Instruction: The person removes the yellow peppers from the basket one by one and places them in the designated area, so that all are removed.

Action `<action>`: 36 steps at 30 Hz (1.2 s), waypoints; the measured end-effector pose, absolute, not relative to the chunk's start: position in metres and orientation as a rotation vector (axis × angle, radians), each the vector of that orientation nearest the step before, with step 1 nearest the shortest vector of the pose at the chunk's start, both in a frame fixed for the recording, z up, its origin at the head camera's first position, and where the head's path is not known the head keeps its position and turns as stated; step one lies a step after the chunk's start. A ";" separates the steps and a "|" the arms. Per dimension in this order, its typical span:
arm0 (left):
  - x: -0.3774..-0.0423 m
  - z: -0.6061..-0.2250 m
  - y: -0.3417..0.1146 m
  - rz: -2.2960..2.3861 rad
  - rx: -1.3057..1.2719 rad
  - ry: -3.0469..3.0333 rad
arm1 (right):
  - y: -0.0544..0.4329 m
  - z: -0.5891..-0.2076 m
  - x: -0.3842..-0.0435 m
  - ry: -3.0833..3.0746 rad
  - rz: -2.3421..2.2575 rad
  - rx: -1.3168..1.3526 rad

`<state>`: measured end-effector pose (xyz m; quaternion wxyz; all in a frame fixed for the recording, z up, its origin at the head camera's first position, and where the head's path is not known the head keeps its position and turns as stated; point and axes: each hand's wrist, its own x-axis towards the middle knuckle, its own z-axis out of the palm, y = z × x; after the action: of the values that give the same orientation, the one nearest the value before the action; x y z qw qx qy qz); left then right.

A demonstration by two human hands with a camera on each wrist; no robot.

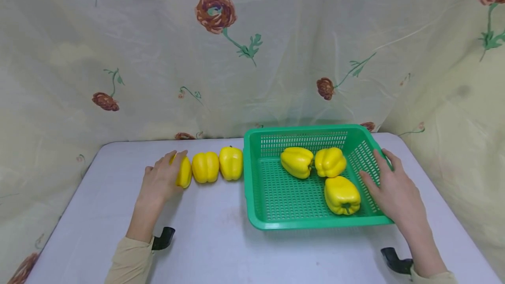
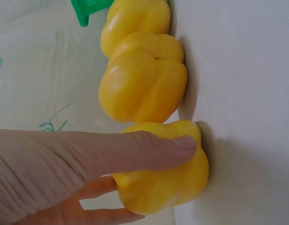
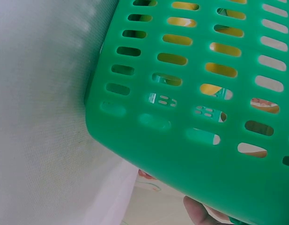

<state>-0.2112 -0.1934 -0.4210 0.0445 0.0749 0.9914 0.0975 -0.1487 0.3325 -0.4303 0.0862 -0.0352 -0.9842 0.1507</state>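
Observation:
My left hand (image 1: pixel 159 179) holds the leftmost yellow bell pepper (image 2: pixel 158 192). Its thumb lies across the pepper's near side, and other fingers show behind it in the left wrist view. Right beside it stand a second bell pepper (image 1: pixel 205 167) and a third bell pepper (image 1: pixel 231 163), in a row toward the green basket (image 1: pixel 305 221). Three more yellow peppers lie inside: one at the back left (image 1: pixel 296 162), one at the back right (image 1: pixel 330 162), one at the front right (image 1: pixel 342 195). My right hand (image 1: pixel 398 192) straddles the basket's right rim, thumb toward the inside.
The basket stands on a white-covered table (image 1: pixel 213 249), close to its back edge. Behind and beside the table hangs a pale curtain (image 1: pixel 158 56) with printed flowers. A black strap end (image 1: pixel 163 238) sticks out at the left wrist and another black piece (image 1: pixel 396 261) at the right.

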 end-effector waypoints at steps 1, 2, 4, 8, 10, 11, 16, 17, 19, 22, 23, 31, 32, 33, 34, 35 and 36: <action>-0.212 -0.421 -0.193 0.292 0.226 3.025 | 0.332 -0.430 -0.149 -2.931 0.449 -0.105; -0.212 -0.421 -0.193 0.288 0.219 3.020 | 0.332 -0.430 -0.148 -2.930 0.448 -0.106; -0.212 -0.420 -0.193 0.282 0.203 3.009 | 0.333 -0.431 -0.148 -2.933 0.449 -0.107; -0.213 -0.418 -0.193 0.274 0.180 2.993 | 0.333 -0.431 -0.149 -2.928 0.447 -0.102; -0.212 -0.417 -0.192 0.268 0.186 2.995 | 0.334 -0.431 -0.149 -2.923 0.446 -0.097; -0.212 -0.416 -0.191 0.266 0.191 2.999 | 0.334 -0.431 -0.149 -2.922 0.446 -0.097; -0.210 -0.411 -0.188 0.252 0.215 3.027 | 0.334 -0.431 -0.149 -2.924 0.450 -0.104; -0.209 -0.409 -0.187 0.251 0.220 3.033 | 0.333 -0.430 -0.149 -2.925 0.451 -0.106; -0.208 -0.407 -0.185 0.241 0.234 3.046 | 0.333 -0.430 -0.149 -2.927 0.452 -0.107; -0.205 -0.403 -0.182 0.236 0.245 3.055 | 0.333 -0.429 -0.149 -2.928 0.453 -0.108; -0.204 -0.402 -0.180 0.237 0.248 3.059 | 0.332 -0.429 -0.149 -2.929 0.453 -0.109; -0.193 -0.389 -0.162 0.251 0.314 3.103 | 0.333 -0.430 -0.149 -2.928 0.454 -0.105; -0.191 -0.388 -0.159 0.248 0.326 3.111 | 0.333 -0.430 -0.149 -2.926 0.454 -0.101; -0.190 -0.385 -0.156 0.243 0.339 3.119 | 0.333 -0.430 -0.149 -2.923 0.453 -0.097; -0.188 -0.384 -0.153 0.234 0.352 3.127 | 0.333 -0.430 -0.149 -2.922 0.452 -0.093; -0.187 -0.383 -0.150 0.227 0.366 3.136 | 0.334 -0.430 -0.149 -2.920 0.451 -0.090; -0.186 -0.381 -0.146 0.224 0.379 3.142 | 0.334 -0.430 -0.149 -2.920 0.451 -0.088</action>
<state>-0.1856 -0.1465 -0.3815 -0.0154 0.1196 0.9902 0.0707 -0.1492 0.3337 -0.4303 0.0929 -0.0296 -0.9836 0.1518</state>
